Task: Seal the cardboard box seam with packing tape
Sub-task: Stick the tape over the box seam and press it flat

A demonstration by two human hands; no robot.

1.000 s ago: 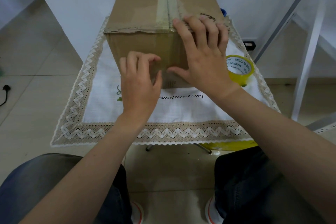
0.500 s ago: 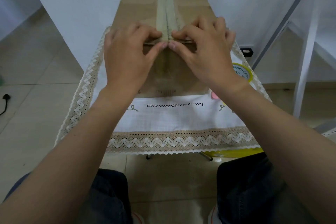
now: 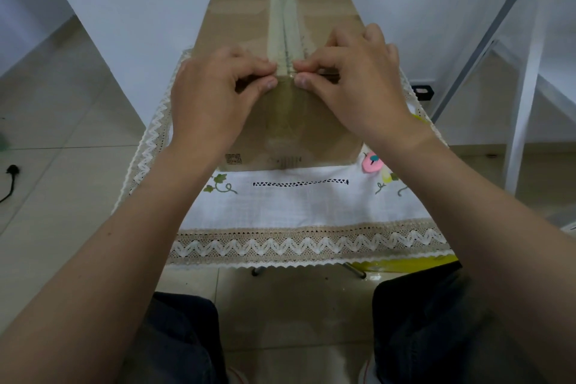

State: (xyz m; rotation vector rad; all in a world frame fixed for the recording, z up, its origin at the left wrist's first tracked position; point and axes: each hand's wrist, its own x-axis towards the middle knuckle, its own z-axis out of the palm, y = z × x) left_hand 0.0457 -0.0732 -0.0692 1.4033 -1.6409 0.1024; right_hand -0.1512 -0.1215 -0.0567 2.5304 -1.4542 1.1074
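Observation:
A long cardboard box [image 3: 246,25] lies on the small table, its end face toward me. A strip of clear packing tape [image 3: 284,19] runs along the top seam and folds down over the near end face. My left hand [image 3: 212,93] and my right hand [image 3: 358,84] sit at the near top edge, one on each side of the tape. Each pinches that edge between curled fingers on top and a thumb on the end face. Only a yellow sliver of the tape roll [image 3: 419,119] shows behind my right wrist.
A white lace-trimmed tablecloth [image 3: 296,206] covers the table. A small pink object [image 3: 371,162] lies by the box's near right corner. A white metal frame [image 3: 523,103] stands to the right, and a black plug [image 3: 12,170] lies on the floor at left.
My left hand rose from the box's end face to the near top edge. My right hand slid left to the seam. The thumbs have since moved slightly apart across the tape.

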